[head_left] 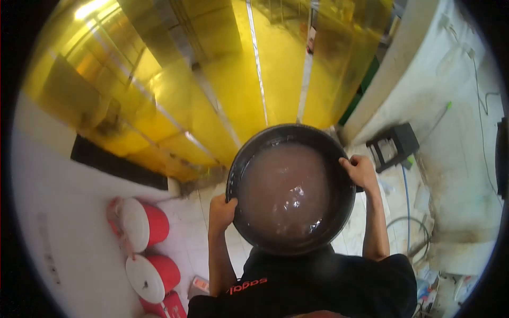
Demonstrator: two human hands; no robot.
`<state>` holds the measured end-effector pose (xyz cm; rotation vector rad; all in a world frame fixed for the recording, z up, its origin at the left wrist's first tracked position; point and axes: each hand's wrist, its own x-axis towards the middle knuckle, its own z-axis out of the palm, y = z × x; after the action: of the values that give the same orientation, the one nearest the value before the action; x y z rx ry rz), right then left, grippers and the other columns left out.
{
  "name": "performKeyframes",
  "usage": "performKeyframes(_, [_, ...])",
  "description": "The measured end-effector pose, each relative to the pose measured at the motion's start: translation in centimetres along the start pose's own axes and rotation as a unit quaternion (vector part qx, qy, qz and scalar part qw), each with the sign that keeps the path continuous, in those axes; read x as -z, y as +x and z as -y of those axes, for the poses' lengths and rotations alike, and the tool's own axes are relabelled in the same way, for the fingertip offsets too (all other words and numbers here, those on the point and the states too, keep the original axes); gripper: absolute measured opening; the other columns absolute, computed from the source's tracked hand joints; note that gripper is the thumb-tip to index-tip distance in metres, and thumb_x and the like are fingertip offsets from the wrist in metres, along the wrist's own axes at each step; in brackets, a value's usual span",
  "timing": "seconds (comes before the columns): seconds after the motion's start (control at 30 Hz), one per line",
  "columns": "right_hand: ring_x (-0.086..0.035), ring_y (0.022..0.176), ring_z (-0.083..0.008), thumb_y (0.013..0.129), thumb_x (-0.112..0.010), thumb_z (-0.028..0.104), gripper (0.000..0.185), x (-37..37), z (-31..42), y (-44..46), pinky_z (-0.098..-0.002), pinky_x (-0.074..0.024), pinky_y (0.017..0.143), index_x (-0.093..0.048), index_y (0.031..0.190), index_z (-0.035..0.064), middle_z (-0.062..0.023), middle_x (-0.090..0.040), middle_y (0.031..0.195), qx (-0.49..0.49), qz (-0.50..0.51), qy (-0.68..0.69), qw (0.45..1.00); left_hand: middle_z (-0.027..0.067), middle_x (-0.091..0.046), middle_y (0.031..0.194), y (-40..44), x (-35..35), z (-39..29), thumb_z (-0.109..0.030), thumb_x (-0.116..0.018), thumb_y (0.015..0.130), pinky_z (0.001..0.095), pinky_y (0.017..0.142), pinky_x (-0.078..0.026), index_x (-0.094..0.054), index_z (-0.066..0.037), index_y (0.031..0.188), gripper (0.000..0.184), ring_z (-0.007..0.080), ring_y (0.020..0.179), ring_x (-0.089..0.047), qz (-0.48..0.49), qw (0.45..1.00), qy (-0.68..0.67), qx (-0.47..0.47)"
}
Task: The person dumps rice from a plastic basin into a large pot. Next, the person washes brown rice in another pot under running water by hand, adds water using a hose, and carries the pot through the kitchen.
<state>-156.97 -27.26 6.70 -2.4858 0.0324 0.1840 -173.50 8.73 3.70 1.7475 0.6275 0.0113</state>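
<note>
A large round black tub (pixel 345 209) is held up in front of my body, roughly level. Cloudy brownish-pink liquid (pixel 283 185) fills much of it, with light glinting on the surface. My left hand (pixel 222 213) grips the tub's left side, thumb at the rim. On the right side, my right hand (pixel 360 172) is closed round the rim, its thumb over the edge. The undersides of both grips are hidden.
Yellow translucent strip curtains (pixel 238 79) hang ahead. Red buckets with white lids (pixel 156 222) stand at the left, near a small orange-and-grey device (pixel 199 286). A black box-like object (pixel 400 143), a blue hose (pixel 407 206) and a pale wall (pixel 450 106) are at the right.
</note>
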Motion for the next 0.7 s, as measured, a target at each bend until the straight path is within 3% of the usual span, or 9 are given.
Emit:
performKeyframes(0.03, [-0.065,0.069,-0.0357,0.082,-0.068,0.040,0.046,-1.5,1.9,6.1,-0.0411,-0.0490,0.065,-0.066,0.077,-0.0051,-0.0228,-0.064,0.069,0.020,-0.031,-0.020,0.999,0.0004,-0.053,0.055,6.5,0.3,-0.3,-0.011,-0.056,0.078,0.0295,0.048,-0.037,-0.060,0.003,0.070,0.016,0.0101,0.051,-0.047,-0.008,0.999,0.033,-0.024])
performKeyframes(0.13, [-0.066,0.074,-0.0356,0.082,-0.069,0.041,0.045,-1.3,6.1,16.7,-0.0419,-0.0490,0.068,-0.066,0.080,-0.0046,-0.0241,-0.065,0.075,-0.006,0.034,0.025,0.999,0.0004,-0.058,0.064,15.6,-0.6,-2.3,-0.012,-0.056,0.078,0.0302,0.053,-0.040,-0.066,0.004,0.080,0.018,0.0101,0.057,-0.050,-0.052,0.992,0.105,-0.053])
performKeyframes(0.17, [-0.066,0.076,-0.0348,0.081,-0.069,0.042,0.045,-1.7,6.1,16.5,-0.0425,-0.0495,0.070,-0.067,0.081,-0.0033,-0.0239,-0.066,0.078,0.016,0.013,-0.029,0.999,0.0005,-0.059,0.066,14.7,-0.5,-1.5,-0.012,-0.057,0.078,0.0308,0.055,-0.041,-0.066,0.003,0.080,0.018,0.0114,0.059,-0.052,-0.054,0.998,0.017,-0.038])
performKeyframes(0.27, [-0.067,0.077,-0.0349,0.081,-0.069,0.044,0.046,-3.6,10.5,28.1,-0.0418,-0.0504,0.070,-0.067,0.084,-0.0019,-0.0230,-0.067,0.079,0.051,0.024,0.002,0.998,0.0013,-0.060,0.069,25.8,0.5,-4.7,-0.011,-0.058,0.077,0.0311,0.060,-0.043,-0.066,0.002,0.081,0.016,0.0131,0.063,-0.053,-0.050,0.998,0.023,0.030])
performKeyframes(0.37, [-0.067,0.075,-0.0328,0.083,-0.067,0.046,0.047,-6.4,11.7,35.6,-0.0402,-0.0511,0.069,-0.069,0.092,-0.0002,-0.0207,-0.067,0.077,0.025,0.050,0.032,0.998,0.0032,-0.063,0.071,33.1,1.3,-5.2,-0.010,-0.059,0.077,0.0315,0.060,-0.044,-0.066,0.004,0.082,0.017,0.0146,0.064,-0.056,-0.060,0.998,0.026,0.011])
performKeyframes(0.43, [-0.068,0.077,-0.0301,0.084,-0.067,0.046,0.050,-5.6,15.0,43.9,-0.0399,-0.0516,0.070,-0.068,0.105,0.0011,-0.0197,-0.069,0.078,-0.006,0.076,0.058,0.995,0.0048,-0.065,0.073,41.2,-0.3,-11.2,-0.011,-0.058,0.078,0.0314,0.060,-0.045,-0.066,0.005,0.085,0.019,0.0148,0.065,-0.057,-0.074,0.996,0.022,-0.034])
performKeyframes(0.53, [-0.068,0.080,-0.0290,0.084,-0.067,0.045,0.054,-6.2,17.4,54.6,-0.0393,-0.0516,0.073,-0.065,0.116,0.0018,-0.0201,-0.070,0.085,-0.001,0.081,0.113,0.990,0.0049,-0.065,0.074,50.8,-1.5,-18.3,-0.011,-0.059,0.078,0.0310,0.060,-0.044,-0.065,0.006,0.087,0.021,0.0141,0.064,-0.056,-0.061,0.995,0.065,0.045])
performKeyframes(0.57, [-0.066,0.093,-0.0300,0.083,-0.068,0.043,0.057,-7.6,16.7,59.0,-0.0386,-0.0497,0.083,-0.062,0.122,0.0023,-0.0223,-0.068,0.101,0.046,0.041,0.107,0.992,0.0046,-0.064,0.073,54.7,-1.5,-19.8,-0.012,-0.059,0.078,0.0306,0.059,-0.044,-0.065,0.006,0.086,0.020,0.0138,0.063,-0.056,-0.059,0.997,0.037,0.031])
performKeyframes(0.7, [-0.060,0.107,-0.0330,0.080,-0.071,0.041,0.061,-9.2,21.0,75.4,-0.0392,-0.0457,0.092,-0.059,0.126,0.0028,-0.0238,-0.063,0.113,0.055,0.034,0.095,0.993,0.0030,-0.062,0.070,72.5,-4.0,-22.8,-0.012,-0.060,0.079,0.0288,0.056,-0.043,-0.065,0.006,0.083,0.019,0.0127,0.060,-0.054,-0.060,0.997,-0.040,-0.008])
